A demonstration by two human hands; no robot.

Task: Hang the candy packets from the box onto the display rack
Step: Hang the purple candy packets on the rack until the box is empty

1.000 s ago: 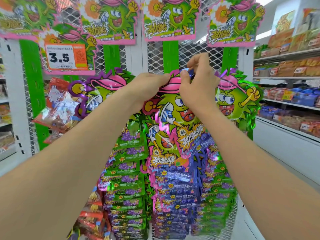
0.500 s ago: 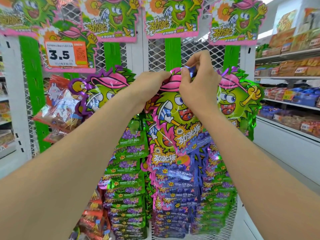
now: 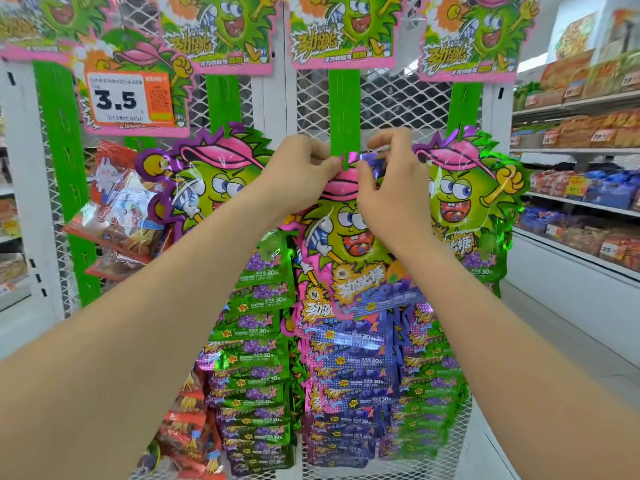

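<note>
A pink and purple candy packet (image 3: 349,258) with a green cartoon face hangs at the middle green hanging strip (image 3: 343,112) of the white mesh display rack (image 3: 391,98). My left hand (image 3: 298,164) pinches the packet's top edge left of the strip's tab. On the other side of the tab, my right hand (image 3: 388,181) pinches the top edge. Below it hang several more packets (image 3: 349,375) in a stack. The box is not in view.
Green candy packets hang on the left strip (image 3: 221,188) and the right strip (image 3: 467,199). A price card reading 3.5 (image 3: 128,98) sits upper left. Red snack bags (image 3: 117,209) hang at far left. Store shelves (image 3: 581,202) with goods line the right aisle.
Both hands have shifted the packet's top up to the middle strip's tab. The hands now sit apart on either side of the tab.
</note>
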